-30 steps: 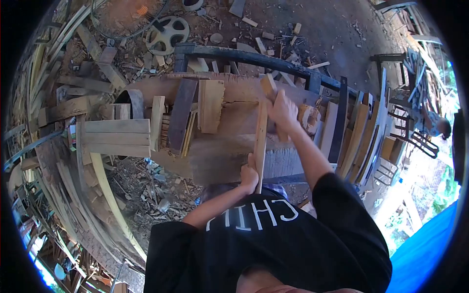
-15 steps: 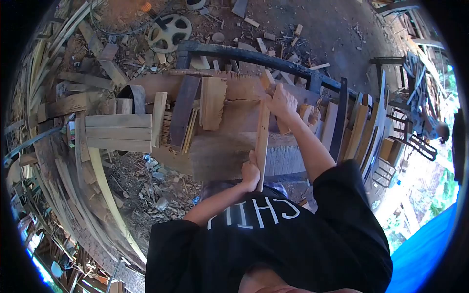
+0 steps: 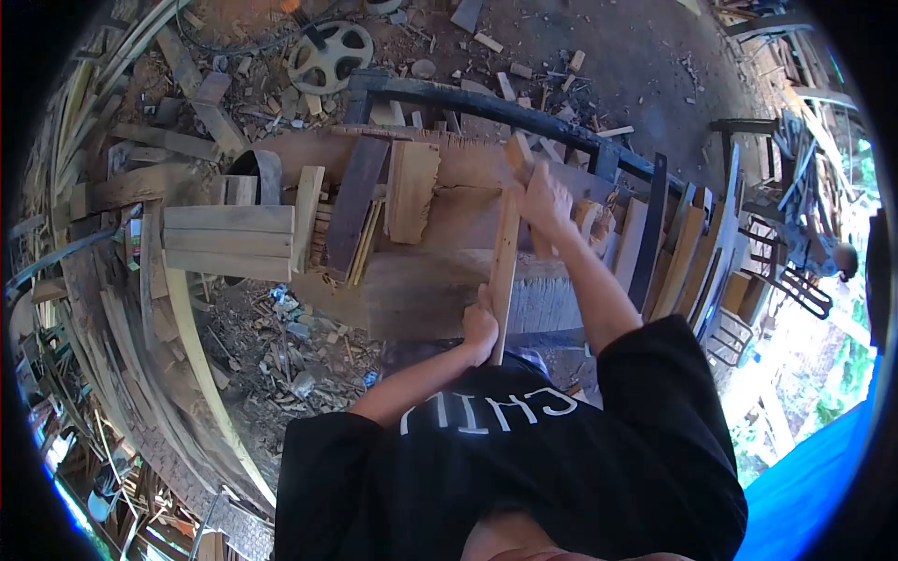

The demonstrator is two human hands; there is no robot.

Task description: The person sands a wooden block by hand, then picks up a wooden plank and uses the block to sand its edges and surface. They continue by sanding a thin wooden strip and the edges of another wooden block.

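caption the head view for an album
Left hand grips a narrow wooden strip, right hand at its far end, amid boards

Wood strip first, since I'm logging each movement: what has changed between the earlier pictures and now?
Only the view has clearly shifted, tilting slightly; nothing was visibly taken hold of or let go. The left hand keeps its grip low on the strip, and the right hand stays on the block at the strip's far end.
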